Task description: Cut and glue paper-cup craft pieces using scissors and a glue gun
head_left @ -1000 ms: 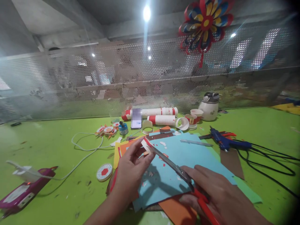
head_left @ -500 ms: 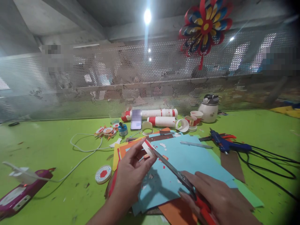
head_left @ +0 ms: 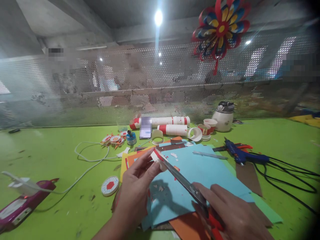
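Note:
Between the fingers and thumb of my left hand [head_left: 140,180] is a small white paper piece with a red strip [head_left: 158,158]. My right hand [head_left: 230,208] is wrapped round the red handles of a pair of scissors [head_left: 186,183]. The blades point up and left, and their tips meet the paper piece, looking closed or nearly so. Beneath both hands lies a sheet of light blue paper [head_left: 212,173] with small white and red scraps on it. Orange paper [head_left: 192,228] sticks out below the blue sheet.
A blue glue gun [head_left: 236,151] with black cables lies right. Paper cups [head_left: 172,129], a phone [head_left: 145,130], a glue bottle [head_left: 131,138] and a white kettle-shaped bottle [head_left: 223,118] stand behind. At left are a round white disc [head_left: 110,186] and a purple power strip [head_left: 27,201].
My left thumb has shifted up over the paper piece, which has turned slightly. The scissors blades have come closer together, and my right hand has moved a little.

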`<state>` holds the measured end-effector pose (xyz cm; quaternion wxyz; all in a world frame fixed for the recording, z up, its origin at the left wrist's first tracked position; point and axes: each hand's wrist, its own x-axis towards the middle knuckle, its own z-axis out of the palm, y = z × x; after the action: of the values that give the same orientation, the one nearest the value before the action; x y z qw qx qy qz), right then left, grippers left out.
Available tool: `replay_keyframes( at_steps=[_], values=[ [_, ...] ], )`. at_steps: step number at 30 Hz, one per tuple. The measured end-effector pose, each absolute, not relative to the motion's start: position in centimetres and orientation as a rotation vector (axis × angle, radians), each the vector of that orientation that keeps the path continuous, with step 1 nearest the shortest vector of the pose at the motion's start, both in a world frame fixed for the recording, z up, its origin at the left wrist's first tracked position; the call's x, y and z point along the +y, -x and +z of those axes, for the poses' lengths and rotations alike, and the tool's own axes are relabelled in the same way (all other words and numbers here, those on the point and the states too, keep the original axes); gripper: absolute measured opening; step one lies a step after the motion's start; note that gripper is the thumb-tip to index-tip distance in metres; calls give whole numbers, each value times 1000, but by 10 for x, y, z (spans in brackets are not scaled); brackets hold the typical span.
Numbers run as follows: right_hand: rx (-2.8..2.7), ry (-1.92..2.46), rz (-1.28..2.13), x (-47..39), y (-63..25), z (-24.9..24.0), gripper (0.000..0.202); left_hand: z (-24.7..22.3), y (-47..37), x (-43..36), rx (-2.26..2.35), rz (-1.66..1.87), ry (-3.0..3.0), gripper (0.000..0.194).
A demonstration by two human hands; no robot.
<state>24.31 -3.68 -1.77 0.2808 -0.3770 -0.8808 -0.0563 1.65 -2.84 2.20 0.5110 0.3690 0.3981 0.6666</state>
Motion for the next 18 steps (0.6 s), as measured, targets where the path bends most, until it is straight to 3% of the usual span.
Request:
replay_keyframes(
  at_steps=[18],
  values=[
    [-2445, 993, -312, -34, -249, -18, 46, 27, -23, -31, 938, 1658, -779, 44]
  ],
)
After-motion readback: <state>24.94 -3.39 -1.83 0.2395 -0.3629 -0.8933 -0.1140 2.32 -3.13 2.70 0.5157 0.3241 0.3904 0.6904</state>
